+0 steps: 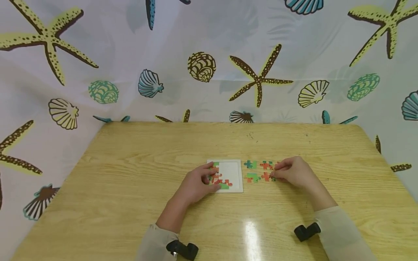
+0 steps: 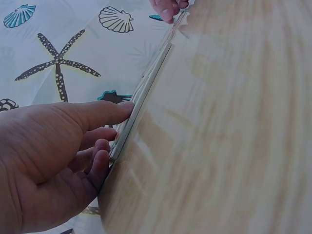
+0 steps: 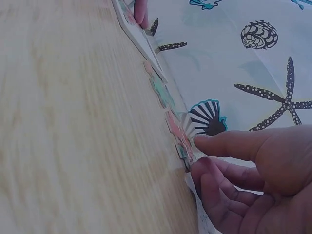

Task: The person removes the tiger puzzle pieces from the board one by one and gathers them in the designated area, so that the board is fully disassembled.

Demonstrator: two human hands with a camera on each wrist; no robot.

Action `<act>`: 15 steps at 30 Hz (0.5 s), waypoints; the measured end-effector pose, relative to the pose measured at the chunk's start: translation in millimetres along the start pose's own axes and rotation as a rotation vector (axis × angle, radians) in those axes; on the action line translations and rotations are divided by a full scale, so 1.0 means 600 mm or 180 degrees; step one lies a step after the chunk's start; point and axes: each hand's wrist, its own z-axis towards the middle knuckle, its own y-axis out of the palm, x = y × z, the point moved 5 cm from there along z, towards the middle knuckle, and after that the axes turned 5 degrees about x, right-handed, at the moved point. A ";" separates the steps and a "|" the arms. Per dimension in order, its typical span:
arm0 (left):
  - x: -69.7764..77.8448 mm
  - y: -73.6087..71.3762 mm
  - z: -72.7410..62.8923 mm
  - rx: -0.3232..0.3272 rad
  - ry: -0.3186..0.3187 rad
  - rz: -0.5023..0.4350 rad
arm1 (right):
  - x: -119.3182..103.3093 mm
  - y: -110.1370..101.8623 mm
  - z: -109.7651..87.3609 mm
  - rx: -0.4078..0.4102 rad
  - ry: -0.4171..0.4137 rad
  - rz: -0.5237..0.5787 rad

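Note:
A white square puzzle tray [image 1: 241,177] lies flat on the table, with red and green pieces [image 1: 224,186] along its left and near sides. My left hand [image 1: 197,183] rests over the tray's left side. Its thumb touches the near edge, and the fingers bend loosely over the pieces. To the right, loose jigsaw pieces [image 1: 251,177] lie in two rows. At the right end of these rows, my right hand [image 1: 295,172] pinches a puzzle piece [image 3: 183,155] between thumb and fingertips, low at the table; the fingers partly hide it.
The wooden table [image 1: 130,159] carries the tray and pieces. Behind it and at the sides hangs a white cloth [image 1: 176,43] printed with starfish and shells. Black wrist cameras [image 1: 307,232] sit at both sleeves.

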 end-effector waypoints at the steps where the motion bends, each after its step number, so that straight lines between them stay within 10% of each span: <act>1: 0.000 0.000 -0.001 -0.0001 -0.0002 0.0013 | 0.000 0.000 0.000 -0.0037 0.0010 0.0038; 15: -0.002 0.001 -0.002 -0.0007 0.0043 -0.0015 | -0.005 0.009 -0.002 -0.0261 -0.0074 0.0242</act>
